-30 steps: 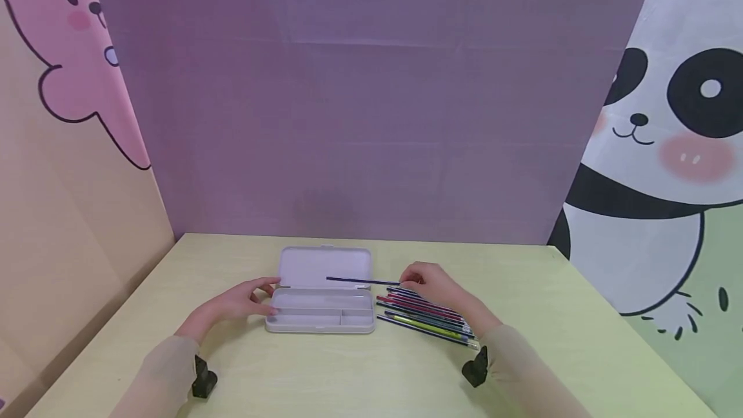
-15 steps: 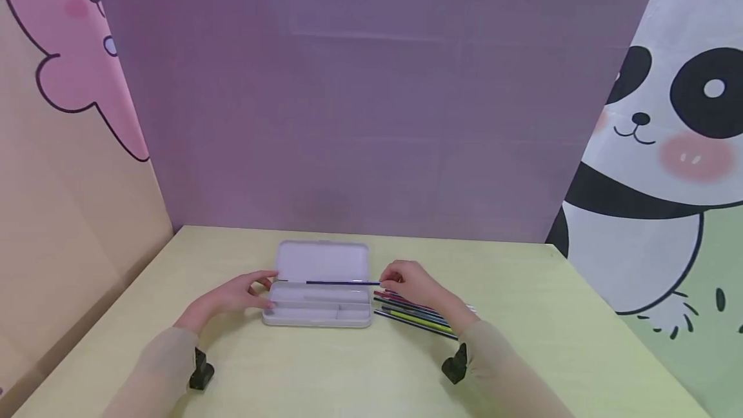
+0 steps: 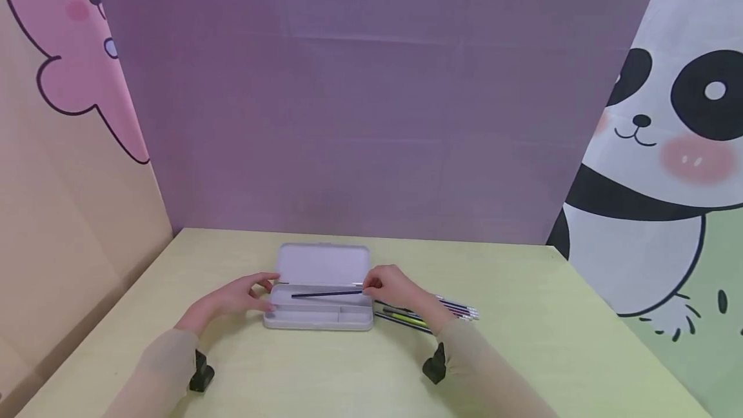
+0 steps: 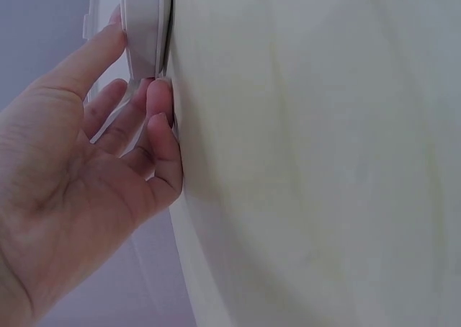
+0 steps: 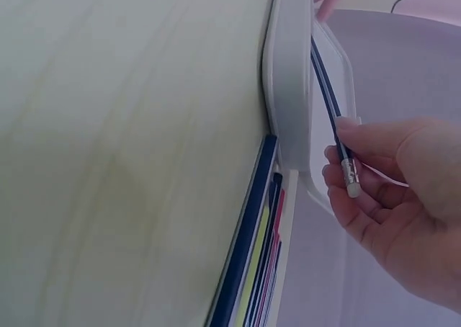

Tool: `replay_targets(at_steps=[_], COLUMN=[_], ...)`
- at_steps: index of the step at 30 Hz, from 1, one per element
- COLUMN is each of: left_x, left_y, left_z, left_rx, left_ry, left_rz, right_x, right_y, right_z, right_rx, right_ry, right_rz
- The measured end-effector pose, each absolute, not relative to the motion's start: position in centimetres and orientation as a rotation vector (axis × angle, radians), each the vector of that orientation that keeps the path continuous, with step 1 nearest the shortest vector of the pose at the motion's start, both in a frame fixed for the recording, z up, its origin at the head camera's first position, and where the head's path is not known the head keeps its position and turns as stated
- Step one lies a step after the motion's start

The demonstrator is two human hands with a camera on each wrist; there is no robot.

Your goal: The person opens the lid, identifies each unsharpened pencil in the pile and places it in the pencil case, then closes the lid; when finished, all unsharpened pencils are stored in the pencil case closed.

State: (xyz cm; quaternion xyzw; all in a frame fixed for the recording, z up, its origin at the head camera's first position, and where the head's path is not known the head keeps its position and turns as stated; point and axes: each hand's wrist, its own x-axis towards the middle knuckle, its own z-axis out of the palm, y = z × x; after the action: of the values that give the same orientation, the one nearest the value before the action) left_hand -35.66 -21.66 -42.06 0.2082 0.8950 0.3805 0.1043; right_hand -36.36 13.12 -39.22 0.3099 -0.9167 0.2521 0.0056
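Note:
A pale lidded pencil case (image 3: pixel 302 323) lies open on the table, its lid (image 3: pixel 323 263) tipped back. My left hand (image 3: pixel 235 293) holds the case's left end, thumb on the rim and fingers spread around the end in the left wrist view. Between the thumb and fingers of my right hand (image 3: pixel 396 287) is a dark blue pencil (image 3: pixel 325 293), pinched near its silver ferrule and white eraser (image 5: pixel 353 190). The pencil stretches leftward over the case's long rear compartment. Below my right hand, a bundle of pencils (image 3: pixel 406 319), dark, red and yellow-green, lies beside the case's right end.
The case's front part has a divider (image 3: pixel 339 316) between a longer and a shorter compartment. A light wooden table (image 3: pixel 313 373) carries everything, with a purple backdrop (image 3: pixel 371 115) behind its far edge. Small black devices (image 3: pixel 434 366) sit at both wrists.
My right hand has moved left and slightly toward me, bringing the pencil from in front of the lid to over the rear compartment. My left hand stays on the case.

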Motion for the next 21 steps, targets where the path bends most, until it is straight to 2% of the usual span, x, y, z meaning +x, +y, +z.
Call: replay_targets(at_steps=[21], left_x=[-36.1], left_y=[-21.5], left_z=[-42.0], left_rx=[0.596], left_ry=[2.601], left_rz=[1.149], right_x=[-37.6], right_y=[10.2], right_z=[-39.8], right_rx=[1.005], right_ry=[-2.906], right_rz=[0.620])
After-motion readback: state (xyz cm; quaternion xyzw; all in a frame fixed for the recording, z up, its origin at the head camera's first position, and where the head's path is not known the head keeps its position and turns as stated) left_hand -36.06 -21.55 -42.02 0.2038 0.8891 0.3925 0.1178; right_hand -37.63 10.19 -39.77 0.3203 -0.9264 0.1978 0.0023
